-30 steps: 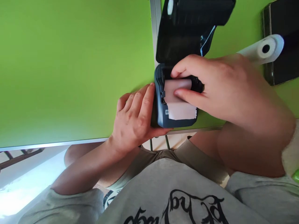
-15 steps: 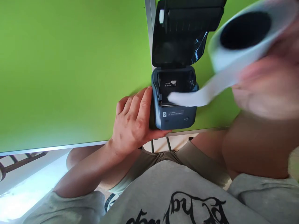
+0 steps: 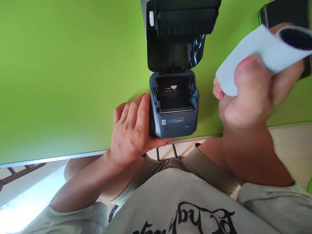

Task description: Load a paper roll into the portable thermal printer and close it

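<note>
A dark blue label printer sits near the front edge of the table, its black lid swung up and back. Inside, the paper bay is bare apart from a small printed sticker. My left hand wraps the printer's left side, thumb along its front and fingers on its flank. Off to the right of the printer, my right hand grips a roll of white label paper, with the thumb pressed on the unwound strip. The roll's dark hollow core faces up at the right edge.
The green table spreads left of the printer. A dark phone-like device lies at the upper right, partly behind my right hand. A metal edge strip runs along the table front, above my legs.
My right hand has drawn the paper roll away from above the printer to the right and turned it. The loose strip no longer hangs over the bay. The printer appears slightly further left.
</note>
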`<state>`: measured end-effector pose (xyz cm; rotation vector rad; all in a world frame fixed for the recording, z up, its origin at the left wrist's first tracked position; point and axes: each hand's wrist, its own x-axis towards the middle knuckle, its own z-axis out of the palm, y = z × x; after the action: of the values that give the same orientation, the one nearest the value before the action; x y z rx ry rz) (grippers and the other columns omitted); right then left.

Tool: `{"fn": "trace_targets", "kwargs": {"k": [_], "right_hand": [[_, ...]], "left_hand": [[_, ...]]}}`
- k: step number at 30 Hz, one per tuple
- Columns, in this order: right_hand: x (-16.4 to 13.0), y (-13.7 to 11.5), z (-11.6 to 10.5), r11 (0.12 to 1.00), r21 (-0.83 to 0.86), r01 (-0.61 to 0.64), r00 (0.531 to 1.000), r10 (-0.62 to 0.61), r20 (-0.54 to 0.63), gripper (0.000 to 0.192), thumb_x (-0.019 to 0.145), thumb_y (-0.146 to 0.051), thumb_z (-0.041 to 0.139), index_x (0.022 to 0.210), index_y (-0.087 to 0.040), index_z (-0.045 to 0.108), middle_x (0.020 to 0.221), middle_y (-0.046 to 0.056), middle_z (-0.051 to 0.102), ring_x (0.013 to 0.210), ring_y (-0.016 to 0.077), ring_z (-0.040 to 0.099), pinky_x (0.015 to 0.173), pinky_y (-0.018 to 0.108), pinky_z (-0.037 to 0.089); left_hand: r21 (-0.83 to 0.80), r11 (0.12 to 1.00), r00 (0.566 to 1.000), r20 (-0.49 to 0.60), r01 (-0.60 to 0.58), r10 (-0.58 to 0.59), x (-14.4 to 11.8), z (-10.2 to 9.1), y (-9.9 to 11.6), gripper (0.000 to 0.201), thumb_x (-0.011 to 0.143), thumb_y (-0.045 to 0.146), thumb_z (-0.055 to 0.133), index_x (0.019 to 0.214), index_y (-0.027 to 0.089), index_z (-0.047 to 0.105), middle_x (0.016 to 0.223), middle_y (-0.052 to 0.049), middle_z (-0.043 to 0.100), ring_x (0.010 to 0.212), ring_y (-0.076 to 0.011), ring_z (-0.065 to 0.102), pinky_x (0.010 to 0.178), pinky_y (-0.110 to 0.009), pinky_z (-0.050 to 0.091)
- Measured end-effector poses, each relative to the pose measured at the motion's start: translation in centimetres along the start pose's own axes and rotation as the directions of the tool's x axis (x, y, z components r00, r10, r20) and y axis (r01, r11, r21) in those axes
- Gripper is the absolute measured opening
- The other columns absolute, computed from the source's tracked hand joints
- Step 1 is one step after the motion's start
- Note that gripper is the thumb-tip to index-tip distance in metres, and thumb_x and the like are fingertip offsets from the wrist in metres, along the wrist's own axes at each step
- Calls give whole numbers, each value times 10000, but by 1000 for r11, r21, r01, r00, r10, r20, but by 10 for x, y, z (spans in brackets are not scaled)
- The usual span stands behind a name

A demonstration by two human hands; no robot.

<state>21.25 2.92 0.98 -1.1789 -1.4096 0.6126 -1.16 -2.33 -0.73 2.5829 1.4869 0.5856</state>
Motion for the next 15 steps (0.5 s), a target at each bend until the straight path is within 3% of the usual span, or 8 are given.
{"fn": "trace_targets", "kwargs": {"k": [2, 4, 7, 10, 15], "right_hand": [[0, 0, -4, 986, -153, 59, 995, -47, 84, 375, 983, -566, 552, 880, -206, 576, 803, -43, 497, 696, 17, 494, 692, 196, 505], [1, -2, -10, 966, -240, 97, 983, -55, 175, 344, 1001, -496, 544, 850, -187, 536, 776, -34, 503, 742, 32, 502, 720, 204, 496], [-1, -6, -19, 922, -344, 175, 965, -91, 245, 238, 984, -416, 563, 996, -180, 535, 863, -26, 549, 790, 38, 532, 731, 215, 487], [-5, -7, -25, 851, -468, 236, 953, -109, 283, 326, 969, -423, 547, 1178, -174, 517, 1008, 16, 598, 904, 88, 613, 792, 269, 536], [-10, -4, -25, 713, -646, 274, 931, -29, 364, 355, 958, -302, 561, 1293, -190, 532, 1201, 70, 705, 1114, 208, 721, 930, 399, 631]], "left_hand": [[7, 1000, 1000, 12, 8, -8, 0, -1, 0, 1059, 889, 888, 370, 1476, 9, 432, 1312, -243, 666, 1136, -329, 665, 987, -414, 429], [9, 1000, 1000, 17, 5, -5, 0, -2, 0, 1057, 895, 887, 355, 1471, 4, 438, 1318, -243, 666, 1142, -323, 664, 995, -410, 427], [19, 1000, 1000, 13, -11, 11, -1, -3, 0, 1050, 901, 878, 361, 1467, -3, 440, 1321, -243, 667, 1132, -318, 666, 987, -408, 424], [25, 1000, 1000, 6, -12, 12, -2, -3, -1, 1040, 907, 865, 376, 1463, -11, 445, 1314, -244, 671, 1116, -318, 668, 981, -407, 421], [12, 1000, 1000, 5, -13, 13, -2, -2, 0, 1056, 900, 874, 375, 1459, -18, 454, 1314, -245, 669, 1124, -322, 663, 988, -412, 414]]}}
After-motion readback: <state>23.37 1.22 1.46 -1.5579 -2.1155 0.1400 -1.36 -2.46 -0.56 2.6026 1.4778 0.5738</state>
